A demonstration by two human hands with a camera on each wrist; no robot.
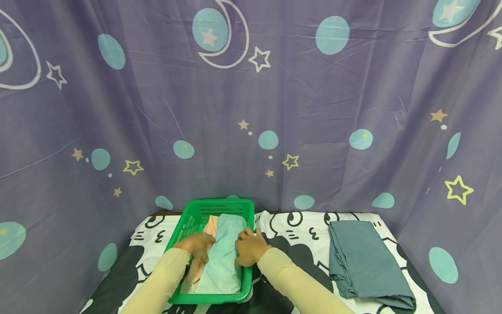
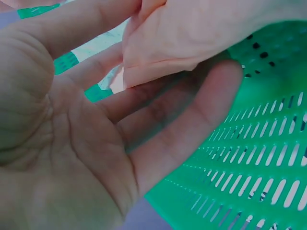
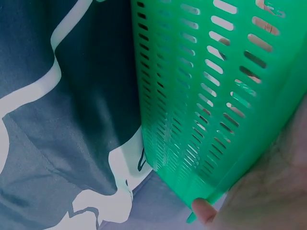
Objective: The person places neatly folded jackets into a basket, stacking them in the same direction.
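A green plastic basket (image 1: 213, 299) holds a folded light-teal cloth (image 1: 222, 261) with a peach cloth (image 1: 211, 224) along its left side. My left hand (image 1: 199, 246) reaches inside the basket by the left wall. In the left wrist view it holds an edge of the peach cloth (image 2: 177, 38) between thumb and fingers, the fingertips partly hidden behind the fabric. Across the right rim lies my right hand (image 1: 251, 247), its bent fingers touching the teal cloth's right edge. The right wrist view shows its palm close to the basket wall (image 3: 206, 96), most fingers out of sight.
To the right, a folded grey-blue cloth (image 1: 368, 257) lies on a black-and-white cartoon-print cover (image 1: 294, 222). A purple curtain (image 1: 306, 100) with moons and stars hangs right behind the basket and along both sides.
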